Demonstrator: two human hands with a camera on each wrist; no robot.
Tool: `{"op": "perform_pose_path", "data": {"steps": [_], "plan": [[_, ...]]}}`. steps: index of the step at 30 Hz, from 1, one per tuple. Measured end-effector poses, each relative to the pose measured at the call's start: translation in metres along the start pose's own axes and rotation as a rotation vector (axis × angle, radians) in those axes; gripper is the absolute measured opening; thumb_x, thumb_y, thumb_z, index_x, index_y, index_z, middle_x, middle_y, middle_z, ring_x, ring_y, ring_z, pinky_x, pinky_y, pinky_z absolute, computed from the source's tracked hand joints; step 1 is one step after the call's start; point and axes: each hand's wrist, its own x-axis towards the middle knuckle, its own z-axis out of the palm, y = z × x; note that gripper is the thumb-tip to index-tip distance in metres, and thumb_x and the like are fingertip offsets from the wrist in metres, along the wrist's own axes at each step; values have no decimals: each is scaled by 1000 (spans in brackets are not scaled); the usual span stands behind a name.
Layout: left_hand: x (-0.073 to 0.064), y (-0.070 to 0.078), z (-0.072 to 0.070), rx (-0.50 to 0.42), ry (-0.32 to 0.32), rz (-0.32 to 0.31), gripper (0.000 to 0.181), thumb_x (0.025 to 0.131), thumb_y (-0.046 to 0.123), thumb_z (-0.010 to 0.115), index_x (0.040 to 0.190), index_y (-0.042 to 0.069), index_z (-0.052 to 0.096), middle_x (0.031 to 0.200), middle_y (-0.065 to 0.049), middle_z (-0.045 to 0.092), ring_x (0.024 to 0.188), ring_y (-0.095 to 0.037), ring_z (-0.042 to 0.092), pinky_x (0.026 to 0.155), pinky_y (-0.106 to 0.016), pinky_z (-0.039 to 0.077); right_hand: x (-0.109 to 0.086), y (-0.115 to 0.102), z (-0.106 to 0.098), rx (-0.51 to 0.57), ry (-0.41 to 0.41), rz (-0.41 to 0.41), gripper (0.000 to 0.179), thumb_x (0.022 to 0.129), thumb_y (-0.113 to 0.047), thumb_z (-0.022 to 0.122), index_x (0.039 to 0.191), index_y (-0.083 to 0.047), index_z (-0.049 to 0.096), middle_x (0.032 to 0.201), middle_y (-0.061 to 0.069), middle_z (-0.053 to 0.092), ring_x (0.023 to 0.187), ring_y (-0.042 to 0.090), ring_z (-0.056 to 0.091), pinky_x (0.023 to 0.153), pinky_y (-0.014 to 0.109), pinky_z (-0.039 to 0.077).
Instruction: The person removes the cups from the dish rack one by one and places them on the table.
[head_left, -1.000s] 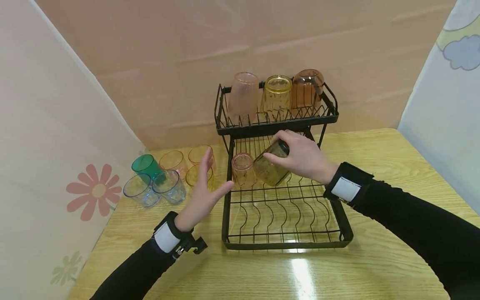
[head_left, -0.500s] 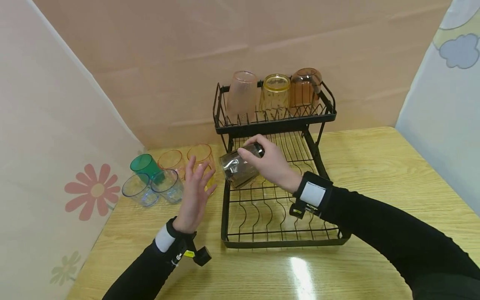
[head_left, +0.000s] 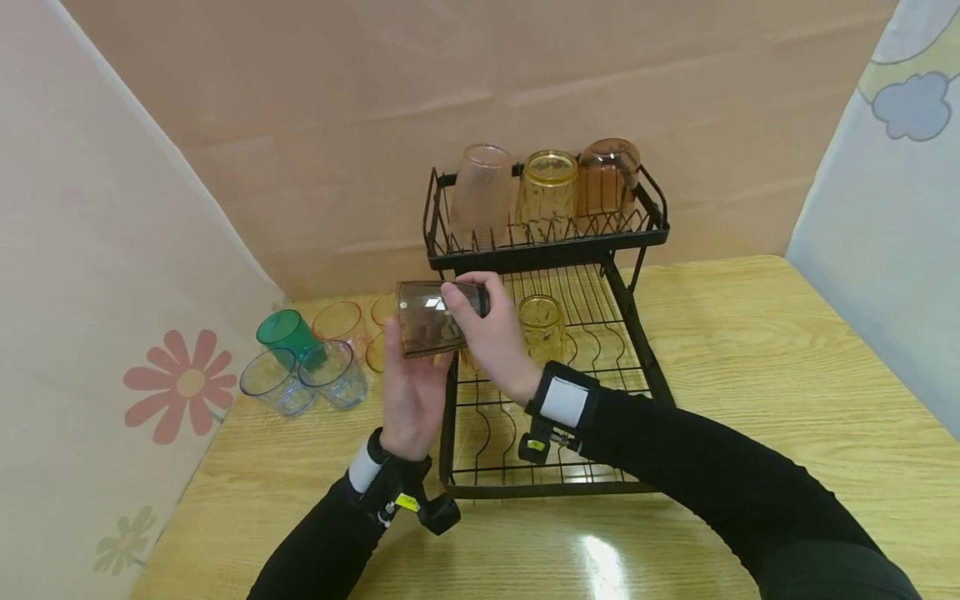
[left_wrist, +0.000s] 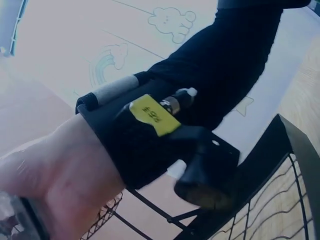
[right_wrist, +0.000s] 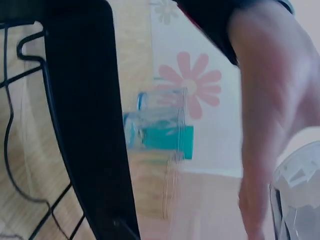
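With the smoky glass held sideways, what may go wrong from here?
The smoky glass may slip: the right hand grips it near one end, and whether the left hand supports it is unclear. Dropped, it could chip on the black rack. That hand might also bump the nearby lower yellow glass.

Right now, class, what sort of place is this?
Probably a staged tabletop rather than a working kitchen: a wood-grain table, a flower-printed panel beside it, and a two-tier dish rack holding coloured glasses.
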Motion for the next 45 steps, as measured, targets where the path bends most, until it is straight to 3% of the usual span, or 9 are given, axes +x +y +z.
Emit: {"op": "perform_pose_path", "data": {"steps": [3, 8, 15, 20, 24, 28, 32, 39, 45], "plan": [[2, 1, 2, -30, 38, 52, 63, 86, 47, 55, 133, 11, 35, 130, -10, 40, 115, -22, 42, 99, -38, 27, -4, -1, 8, 22, -23, 12, 36, 93, -24, 49, 119, -2, 37, 108, 13, 49, 94, 22, 51, 78, 36, 44], [3, 3, -1, -34, 111, 108, 56, 84, 44, 58, 124, 9, 42, 119, -9, 45, 102, -20, 46, 94, -36, 32, -6, 9, 14, -58, -43, 9, 37, 92, -27, 50, 120, -5, 38, 105, 11, 54, 90, 19, 53, 75, 33, 44], [3, 6, -10, -15, 104, 126, 52, 81, 43, 62, 114, 8, 45, 110, -7, 46, 97, -19, 45, 89, -33, 34, -2, 40, 15, -122, -98, -29, 44, 91, -38, 50, 125, -13, 35, 110, 8, 50, 98, 17, 50, 81, 33, 41], [2, 12, -20, 63, 85, 124, 55, 80, 44, 62, 118, 9, 42, 112, -7, 45, 99, -19, 44, 87, -32, 35, -1, 43, 5, -230, -264, -83, 50, 90, -43, 50, 128, -15, 33, 117, 5, 46, 102, 16, 48, 82, 32, 42], [-2, 18, -38, 146, 38, 104, 50, 87, 38, 54, 124, 9, 37, 120, -8, 39, 107, -20, 39, 92, -33, 32, -1, 43, -11, -525, -449, -101, 63, 86, -54, 50, 136, -21, 30, 126, 0, 43, 105, 13, 48, 80, 30, 43], [-11, 28, -59, 243, -18, 41, 44, 94, 31, 44, 130, 7, 35, 126, -9, 37, 113, -20, 37, 96, -33, 30, -2, 46, -31, -867, -666, -239, 73, 84, -63, 42, 142, -23, 23, 137, 0, 36, 116, 14, 42, 89, 33, 39], [-21, 41, -78, 343, -23, -20, 43, 95, 28, 42, 133, 8, 38, 127, -8, 39, 116, -20, 36, 97, -34, 29, -5, 51, -49, -1069, -823, -461, 74, 86, -65, 36, 145, -22, 18, 141, 3, 31, 123, 18, 37, 96, 35, 33], [-33, 69, -111, 476, 24, 16, 35, 94, 15, 43, 129, 9, 44, 120, -4, 47, 107, -15, 45, 87, -28, 38, -12, 53, -71, -1238, -984, -654, 75, 86, -67, 30, 145, -22, 19, 146, 7, 25, 130, 24, 26, 102, 41, 22], [-40, 93, -139, 753, 23, 91, 46, 89, -2, 48, 133, 2, 36, 126, -4, 46, 111, -11, 46, 86, -20, 38, -11, 53, -84, -1319, -1032, -790, 75, 88, -67, 23, 145, -19, 22, 148, 10, 21, 134, 26, 18, 105, 40, 12]]}}
